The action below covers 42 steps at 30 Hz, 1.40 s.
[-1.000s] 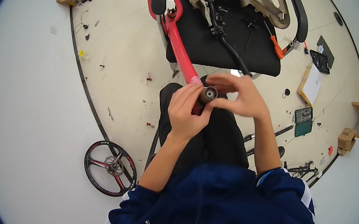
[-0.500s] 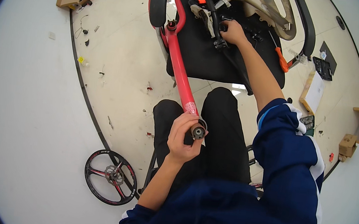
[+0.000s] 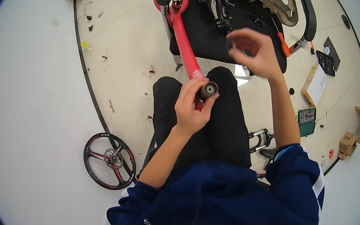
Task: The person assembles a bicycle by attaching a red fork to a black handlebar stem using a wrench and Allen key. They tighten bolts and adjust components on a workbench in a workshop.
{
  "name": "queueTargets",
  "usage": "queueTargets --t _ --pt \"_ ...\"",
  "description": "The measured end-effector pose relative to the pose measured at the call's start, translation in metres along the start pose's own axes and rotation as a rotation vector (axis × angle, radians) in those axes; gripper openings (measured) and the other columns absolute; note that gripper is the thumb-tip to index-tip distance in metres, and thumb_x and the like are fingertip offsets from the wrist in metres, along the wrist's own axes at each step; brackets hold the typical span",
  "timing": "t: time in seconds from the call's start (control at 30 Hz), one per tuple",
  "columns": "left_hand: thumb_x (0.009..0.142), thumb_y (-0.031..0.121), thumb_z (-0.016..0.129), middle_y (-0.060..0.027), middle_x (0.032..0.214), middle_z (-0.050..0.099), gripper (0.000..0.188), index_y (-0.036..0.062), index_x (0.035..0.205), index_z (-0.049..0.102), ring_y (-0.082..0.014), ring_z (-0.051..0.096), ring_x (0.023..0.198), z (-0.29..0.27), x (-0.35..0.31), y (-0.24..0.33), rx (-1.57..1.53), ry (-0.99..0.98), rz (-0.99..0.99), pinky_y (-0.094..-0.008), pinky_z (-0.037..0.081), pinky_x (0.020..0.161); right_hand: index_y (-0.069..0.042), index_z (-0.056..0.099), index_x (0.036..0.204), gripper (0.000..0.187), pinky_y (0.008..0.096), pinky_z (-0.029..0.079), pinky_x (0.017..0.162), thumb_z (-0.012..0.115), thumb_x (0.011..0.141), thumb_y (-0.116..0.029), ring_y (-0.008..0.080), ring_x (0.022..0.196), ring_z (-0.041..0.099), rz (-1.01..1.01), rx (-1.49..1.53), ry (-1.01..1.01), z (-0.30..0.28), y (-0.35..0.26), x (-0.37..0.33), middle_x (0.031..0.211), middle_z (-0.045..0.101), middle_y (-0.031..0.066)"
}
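Observation:
My left hand (image 3: 191, 109) is wrapped round the near end of a red bicycle frame tube (image 3: 184, 45). A round metal fitting (image 3: 210, 89) with a hole in its middle faces up between my thumb and fingers there. The tube's far, forked end leans by the chair's left armrest. Over the front edge of the chair seat, my right hand (image 3: 260, 55) is raised with curled fingers and thumb. A small dark part (image 3: 230, 43) shows at its fingertips, too blurred to name. Behind that hand a black bar (image 3: 217, 1) lies on the chair seat (image 3: 194, 35).
A beige frame (image 3: 274, 2) and an orange-handled screwdriver (image 3: 283, 45) lie on the chair. A spoked wheel (image 3: 110, 160) stands low left. On the right floor are a white panel (image 3: 314, 87), a green case (image 3: 306, 128) and a cardboard box (image 3: 347, 143). Small parts dot the floor.
My right hand has come back from the chair seat toward me, with a small dark part at its fingertips. My left hand and the tube's near end have shifted up the picture.

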State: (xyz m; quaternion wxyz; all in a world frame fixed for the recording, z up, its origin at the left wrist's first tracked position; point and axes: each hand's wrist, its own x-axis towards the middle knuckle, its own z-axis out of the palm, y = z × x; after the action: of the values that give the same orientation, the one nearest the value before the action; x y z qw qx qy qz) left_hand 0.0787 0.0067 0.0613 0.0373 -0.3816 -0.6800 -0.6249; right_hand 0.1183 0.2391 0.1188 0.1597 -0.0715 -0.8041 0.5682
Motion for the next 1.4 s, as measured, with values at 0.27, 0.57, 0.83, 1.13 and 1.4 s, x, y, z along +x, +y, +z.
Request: queueTargets --t 0.27,0.57,0.83,1.13,1.4 --pt "0.080 0.002 0.072 -0.0175 0.112 0.068 0.039 -0.0044 0.118 0.063 -0.0282 0.068 0.099 0.000 0.000 0.009 -0.031 -0.028 -0.065 -0.0344 0.052 0.087 0.000 0.072 0.103 0.033 0.0273 0.055 0.071 0.075 0.071 -0.010 0.0147 0.075 0.063 -0.192 -0.132 -0.205 0.035 -0.060 -0.041 0.089 0.062 0.0069" --pt "0.079 0.003 0.075 -0.0168 0.105 0.067 0.035 -0.0042 0.111 0.063 -0.0291 0.068 0.092 0.005 -0.009 0.001 -0.013 -0.016 -0.023 -0.0335 0.053 0.081 0.002 0.073 0.096 0.030 0.0289 0.053 0.064 0.075 0.070 -0.012 0.0183 0.069 0.064 -0.136 -0.424 -0.227 0.044 -0.077 -0.047 0.084 0.061 0.0105" --pt "0.080 0.005 0.076 -0.0149 0.105 0.071 0.036 -0.0027 0.114 0.066 -0.0239 0.069 0.091 0.003 -0.008 0.003 -0.050 -0.025 -0.162 -0.0310 0.053 0.082 0.003 0.071 0.094 0.033 0.0264 0.053 0.061 0.083 0.072 -0.018 0.0156 0.066 0.065 -0.051 -0.365 -0.216 0.048 -0.047 -0.047 0.085 0.063 0.0081" --pt "0.077 0.007 0.080 -0.0139 0.096 0.069 0.032 -0.0013 0.105 0.066 -0.0245 0.068 0.083 0.000 -0.003 0.010 -0.024 -0.006 -0.169 -0.0313 0.053 0.073 0.000 0.069 0.092 0.028 0.0278 0.047 0.056 0.081 0.079 -0.021 0.0158 0.060 0.057 -0.283 -0.446 -0.001 0.064 -0.047 -0.056 0.080 0.060 0.0061" --pt "0.077 0.009 0.080 -0.0129 0.099 0.069 0.032 -0.0003 0.105 0.068 -0.0263 0.069 0.085 -0.006 0.008 0.019 -0.020 0.082 -0.034 -0.0323 0.055 0.073 -0.001 0.069 0.091 0.024 0.0269 0.044 0.054 0.080 0.081 -0.020 0.0143 0.059 0.055 -0.318 -0.448 -0.030 0.058 -0.054 -0.042 0.072 0.059 0.0051"
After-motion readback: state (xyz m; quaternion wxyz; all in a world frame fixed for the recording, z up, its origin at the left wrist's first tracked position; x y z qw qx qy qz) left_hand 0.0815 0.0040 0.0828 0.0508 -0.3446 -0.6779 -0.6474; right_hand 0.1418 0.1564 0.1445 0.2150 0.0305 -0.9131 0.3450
